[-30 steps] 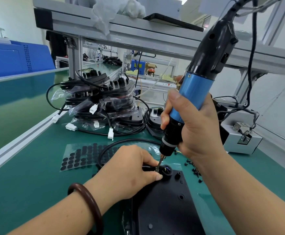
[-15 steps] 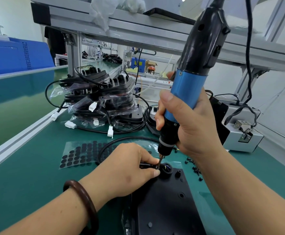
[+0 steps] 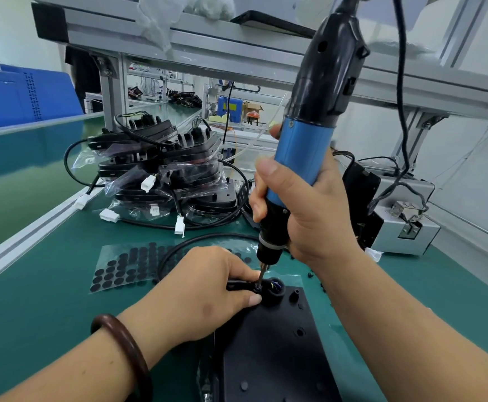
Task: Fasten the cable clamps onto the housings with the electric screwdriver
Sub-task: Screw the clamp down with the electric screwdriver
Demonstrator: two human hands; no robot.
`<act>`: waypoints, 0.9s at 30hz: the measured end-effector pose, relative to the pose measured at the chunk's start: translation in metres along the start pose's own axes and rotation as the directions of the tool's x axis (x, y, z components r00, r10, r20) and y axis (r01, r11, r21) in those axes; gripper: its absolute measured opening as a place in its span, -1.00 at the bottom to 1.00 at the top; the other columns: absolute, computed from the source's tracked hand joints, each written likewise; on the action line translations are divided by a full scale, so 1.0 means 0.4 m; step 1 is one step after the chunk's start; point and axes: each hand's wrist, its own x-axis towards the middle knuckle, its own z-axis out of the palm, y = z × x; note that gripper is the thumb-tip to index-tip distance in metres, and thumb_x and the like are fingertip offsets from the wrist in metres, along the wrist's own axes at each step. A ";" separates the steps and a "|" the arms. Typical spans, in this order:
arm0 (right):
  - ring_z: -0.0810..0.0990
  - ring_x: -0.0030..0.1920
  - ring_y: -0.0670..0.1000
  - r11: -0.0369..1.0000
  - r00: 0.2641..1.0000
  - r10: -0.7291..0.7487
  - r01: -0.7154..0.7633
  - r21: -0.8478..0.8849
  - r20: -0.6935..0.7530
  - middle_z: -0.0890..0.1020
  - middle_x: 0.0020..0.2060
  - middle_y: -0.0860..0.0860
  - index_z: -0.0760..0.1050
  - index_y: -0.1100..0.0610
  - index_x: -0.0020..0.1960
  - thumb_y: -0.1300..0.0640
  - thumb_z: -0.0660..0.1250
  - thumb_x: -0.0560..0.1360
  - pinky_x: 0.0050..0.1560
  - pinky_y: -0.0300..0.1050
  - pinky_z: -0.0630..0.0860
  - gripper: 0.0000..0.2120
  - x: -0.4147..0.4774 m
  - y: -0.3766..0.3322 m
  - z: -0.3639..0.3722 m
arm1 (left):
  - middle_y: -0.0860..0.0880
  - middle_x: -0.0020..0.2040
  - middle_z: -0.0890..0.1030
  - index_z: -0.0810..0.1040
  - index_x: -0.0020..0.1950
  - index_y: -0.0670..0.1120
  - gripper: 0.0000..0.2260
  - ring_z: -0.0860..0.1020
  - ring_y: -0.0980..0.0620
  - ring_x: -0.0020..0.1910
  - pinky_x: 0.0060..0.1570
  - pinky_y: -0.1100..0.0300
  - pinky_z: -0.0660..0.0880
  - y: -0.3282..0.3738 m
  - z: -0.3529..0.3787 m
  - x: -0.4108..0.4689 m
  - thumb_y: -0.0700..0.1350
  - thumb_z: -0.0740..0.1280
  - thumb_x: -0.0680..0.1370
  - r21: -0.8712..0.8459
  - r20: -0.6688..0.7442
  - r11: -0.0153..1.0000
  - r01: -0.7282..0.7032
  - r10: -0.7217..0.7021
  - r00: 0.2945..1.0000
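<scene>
We work at a green-matted bench (image 3: 33,329), edged by a pale aluminium rail (image 3: 19,245) at nine o'clock. An aluminium-profile shelf (image 3: 237,50) spans overhead at twelve. A blue container (image 3: 19,97) sits at ten o'clock, with more green benches (image 3: 176,110) beyond at twelve. A pale wall (image 3: 483,175) fills three o'clock.

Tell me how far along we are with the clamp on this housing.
Done: the cable clamp is placed on the housing by its cable port. In hand: the left hand pinches it while the right hand holds the electric screwdriver, bit down on the clamp. Left: likely finishing this screw; whether the bagged stack behind is finished I cannot tell.
</scene>
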 end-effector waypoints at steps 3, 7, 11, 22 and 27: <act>0.44 -0.51 0.04 1.000 1.000 0.010 -0.010 0.016 0.011 0.44 -0.36 0.08 0.34 0.14 0.07 0.11 0.41 0.38 -0.42 -0.10 0.44 -0.65 0.001 0.002 -0.003 | 0.36 -0.23 0.52 0.66 0.05 0.11 -0.76 0.45 0.52 -0.16 -0.13 0.65 0.30 0.002 -0.001 0.000 0.06 0.48 0.40 0.005 0.000 1.000 -0.004 0.004 1.000; 0.43 -0.52 0.05 0.999 0.999 0.015 -0.016 0.041 0.041 0.45 -0.37 0.08 0.35 0.12 0.09 0.12 0.41 0.38 -0.41 -0.10 0.43 -0.65 0.001 0.006 -0.002 | 0.35 -0.24 0.53 0.66 0.04 0.13 -0.77 0.48 0.48 -0.14 -0.15 0.63 0.31 0.003 -0.004 0.000 0.07 0.48 0.40 0.009 0.006 1.000 -0.004 0.004 1.000; 0.43 -0.52 0.05 0.996 0.998 0.027 -0.031 0.078 0.059 0.46 -0.35 0.05 0.41 0.07 0.16 0.15 0.41 0.36 -0.40 -0.10 0.43 -0.61 0.002 0.008 -0.005 | 0.34 -0.24 0.55 0.66 0.03 0.13 -0.78 0.48 0.46 -0.11 -0.16 0.62 0.32 0.002 -0.006 -0.001 0.07 0.49 0.39 0.011 0.005 1.000 0.001 -0.001 1.000; 0.41 -0.52 0.04 0.993 0.996 0.036 -0.045 0.109 0.088 0.46 -0.38 0.02 0.37 0.15 0.23 0.17 0.39 0.36 -0.39 -0.10 0.42 -0.54 0.008 0.014 -0.006 | 0.32 -0.24 0.56 0.66 0.02 0.15 -0.78 0.49 0.43 -0.14 -0.19 0.59 0.33 0.001 -0.005 0.002 0.08 0.49 0.39 0.020 0.014 1.000 0.019 -0.019 1.000; 0.39 -0.53 0.05 0.992 0.996 0.033 -0.043 0.115 0.086 0.45 -0.40 0.03 0.37 0.13 0.21 0.18 0.37 0.35 -0.39 -0.11 0.41 -0.55 0.008 0.013 -0.005 | 0.30 -0.23 0.56 0.65 0.04 0.17 -0.76 0.50 0.39 -0.21 -0.21 0.56 0.34 0.000 -0.005 0.002 0.09 0.49 0.39 0.017 0.027 0.999 0.041 -0.041 0.999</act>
